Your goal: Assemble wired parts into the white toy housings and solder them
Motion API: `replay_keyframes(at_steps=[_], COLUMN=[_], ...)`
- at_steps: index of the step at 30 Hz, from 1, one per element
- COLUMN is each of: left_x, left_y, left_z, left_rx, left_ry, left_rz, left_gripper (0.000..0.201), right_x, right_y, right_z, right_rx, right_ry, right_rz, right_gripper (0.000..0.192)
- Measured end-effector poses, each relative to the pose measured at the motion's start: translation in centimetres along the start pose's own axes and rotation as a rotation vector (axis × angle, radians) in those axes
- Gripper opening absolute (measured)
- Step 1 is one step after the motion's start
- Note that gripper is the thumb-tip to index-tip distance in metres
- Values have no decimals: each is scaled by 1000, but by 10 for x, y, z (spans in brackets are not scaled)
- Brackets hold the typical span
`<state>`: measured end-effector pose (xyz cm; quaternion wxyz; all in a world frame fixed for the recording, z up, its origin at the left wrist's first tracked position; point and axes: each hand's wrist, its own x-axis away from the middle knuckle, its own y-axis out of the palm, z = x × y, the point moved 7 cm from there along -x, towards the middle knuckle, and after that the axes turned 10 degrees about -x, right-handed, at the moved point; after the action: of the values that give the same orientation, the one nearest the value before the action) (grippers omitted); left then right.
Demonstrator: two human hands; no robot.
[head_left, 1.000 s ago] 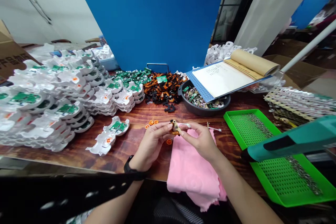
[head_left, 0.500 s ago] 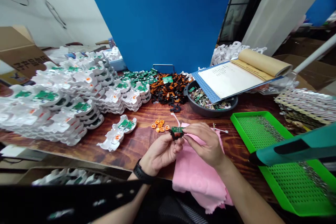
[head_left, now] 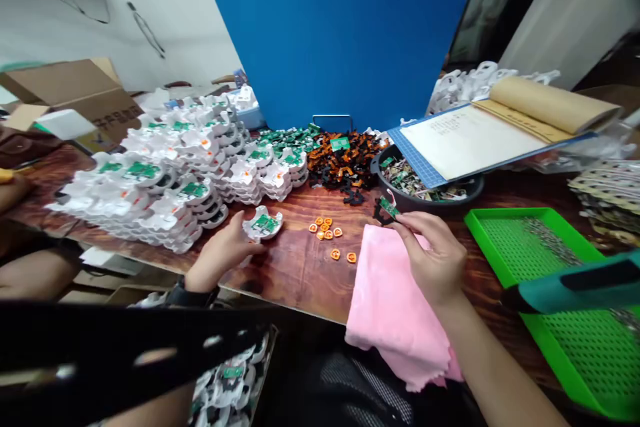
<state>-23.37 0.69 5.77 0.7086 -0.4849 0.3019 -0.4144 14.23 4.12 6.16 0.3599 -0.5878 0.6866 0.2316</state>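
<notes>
My right hand (head_left: 434, 259) pinches a small green board on a black clip (head_left: 386, 209) over the pink cloth (head_left: 390, 293), near the dark bowl (head_left: 425, 200). My left hand (head_left: 220, 255), well apart, grips a white shell (head_left: 263, 223) on the table (head_left: 295, 267). I judge both pieces light, stiff and a little fragile, so edges are the best hold. The board's details are too small to read, and a dark strap hides my left forearm.
</notes>
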Motion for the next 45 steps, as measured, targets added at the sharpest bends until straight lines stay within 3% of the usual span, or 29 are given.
replay_keyframes(at_steps=[3, 5, 8, 10, 12, 16, 19, 21, 24, 30, 40, 45], left_x=[21, 49, 96, 120, 128, 121, 112, 107, 104, 103, 104, 104], left_y=[6, 17, 54, 79, 95, 110, 114, 115, 117, 119, 121, 122], left_z=[14, 52, 132, 174, 191, 184, 170, 164, 164, 169, 177, 175], left_rx=[-194, -126, 94, 192, 291, 435, 530, 573, 562, 585, 384, 444], left_ry=[-68, -21, 234, 363, 370, 395, 382, 339, 296, 296, 404, 387], left_rz=[2, 25, -109, -192, -211, -329, -466, -497, -507, -542, -542, -549], left_gripper=[86, 87, 92, 87, 93, 97, 67, 49, 38, 23, 14, 14], right_x=[0, -2, -4, -5, -1, 22, 40, 47, 52, 57, 57, 50], right_y=[-7, -14, -26, -33, -39, -47, -43, -34, -22, -17, -14, -13], right_z=[9, 13, 12, 4, -9, -27, -31, -35, -43, -40, -23, -22], right_rx=[13, 33, 49, 54, 100, 163, 156, 197, 315, 392, 327, 322], right_ry=[49, 71, 103, 108, 80, 46, 101, 109, 73, 166, 473, 503], right_rz=[108, 205, 300, 271, 160, -125, -295, -396, -504, -607, -665, -667], right_gripper=[12, 11, 13, 12, 12, 18, 20, 17, 15, 12, 12, 10])
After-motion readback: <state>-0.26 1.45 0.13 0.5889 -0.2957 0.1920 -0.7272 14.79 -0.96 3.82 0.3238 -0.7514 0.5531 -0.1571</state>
